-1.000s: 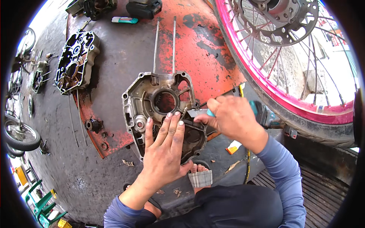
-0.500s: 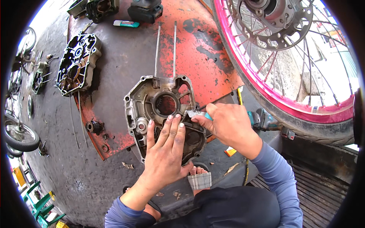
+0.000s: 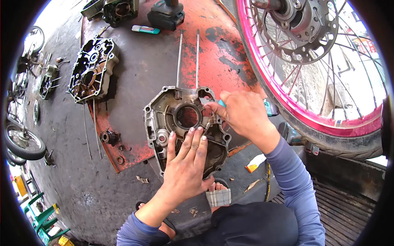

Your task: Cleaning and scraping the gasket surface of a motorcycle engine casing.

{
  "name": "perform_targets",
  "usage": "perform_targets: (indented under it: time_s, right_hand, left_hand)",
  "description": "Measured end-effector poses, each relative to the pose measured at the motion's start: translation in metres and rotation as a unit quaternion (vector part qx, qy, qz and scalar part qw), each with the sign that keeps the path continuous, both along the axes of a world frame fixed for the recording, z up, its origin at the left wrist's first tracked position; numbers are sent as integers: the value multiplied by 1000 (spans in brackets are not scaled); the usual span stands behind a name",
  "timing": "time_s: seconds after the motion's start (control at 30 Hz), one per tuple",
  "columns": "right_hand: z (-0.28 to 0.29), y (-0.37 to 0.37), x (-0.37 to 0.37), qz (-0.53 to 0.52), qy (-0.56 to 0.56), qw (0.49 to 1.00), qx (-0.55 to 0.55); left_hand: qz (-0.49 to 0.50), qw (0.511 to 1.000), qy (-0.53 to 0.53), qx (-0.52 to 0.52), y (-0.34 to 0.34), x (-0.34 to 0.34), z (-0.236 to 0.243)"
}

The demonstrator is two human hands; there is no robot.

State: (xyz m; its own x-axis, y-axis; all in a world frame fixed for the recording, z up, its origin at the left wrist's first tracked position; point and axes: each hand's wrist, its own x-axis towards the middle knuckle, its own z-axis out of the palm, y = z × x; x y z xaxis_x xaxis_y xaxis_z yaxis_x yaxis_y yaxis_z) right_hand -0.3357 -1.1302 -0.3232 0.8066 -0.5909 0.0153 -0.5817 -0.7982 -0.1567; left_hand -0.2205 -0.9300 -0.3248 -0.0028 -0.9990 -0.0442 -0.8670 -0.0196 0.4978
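A metal engine crankcase half point(image 3: 167, 123) lies on the mat in front of me, its hollow side up, with two long studs point(image 3: 179, 61) pointing away from me. My left hand point(image 3: 180, 172) rests on it with fingers stretched out flat, near the round central bore. In my right hand point(image 3: 248, 117) is a teal-handled utility knife point(image 3: 222, 102), closed in my fingers. Its blade meets the upper right rim of the case, beside the right stud; the tip is blurred.
A pink-rimmed wheel point(image 3: 305, 117) with a brake disc stands at the right. Another crankcase half point(image 3: 92, 71) lies at the left. A cordless tool point(image 3: 166, 16) and a small teal-and-white case point(image 3: 145, 29) are at the back. A dark cylindrical part point(image 3: 109, 137) sits left of the case.
My right hand and the knife have moved away from me along the case's right rim. My left hand stays flat on the case. The whole view has shifted slightly.
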Motion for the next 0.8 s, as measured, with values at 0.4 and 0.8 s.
perform_targets:
  time_s: [0.4,0.8]
  right_hand:
    - [-7,-3,-10,-111,-26,993,26]
    - [1,86,-135,-161,-15,986,-36]
  left_hand:
    - [-4,1000,-8,10,2,1,2]
    - [226,941,159,-195,-61,81,19]
